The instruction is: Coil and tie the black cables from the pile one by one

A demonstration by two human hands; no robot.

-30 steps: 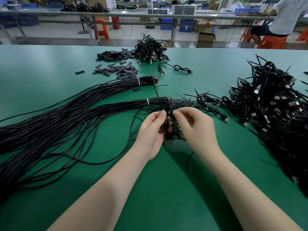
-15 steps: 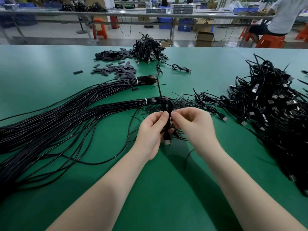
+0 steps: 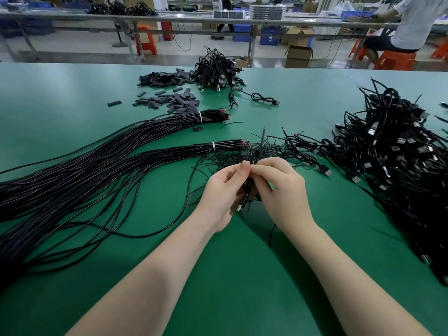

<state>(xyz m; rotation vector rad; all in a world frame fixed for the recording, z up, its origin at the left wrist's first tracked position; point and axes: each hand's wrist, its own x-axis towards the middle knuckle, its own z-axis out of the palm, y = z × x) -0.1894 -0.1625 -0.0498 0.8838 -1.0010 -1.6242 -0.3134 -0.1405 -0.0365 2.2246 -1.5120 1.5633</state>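
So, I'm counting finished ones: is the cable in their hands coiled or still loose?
Coiled: the cable sits bunched between left hand and right hand. Tied: cannot tell.

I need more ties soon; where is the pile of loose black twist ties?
In the head view, the twist ties lie mid-table, just beyond both hands, between the white-banded cable bundle on the left and the finished cable heap on the right.

Two hands — two banded cable bundles — two orange stools.

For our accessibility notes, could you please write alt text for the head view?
Both hands, left hand and right hand, pinch a small coiled black cable above a green table, between long tied black cable bundles and a heap of finished coiled cables.
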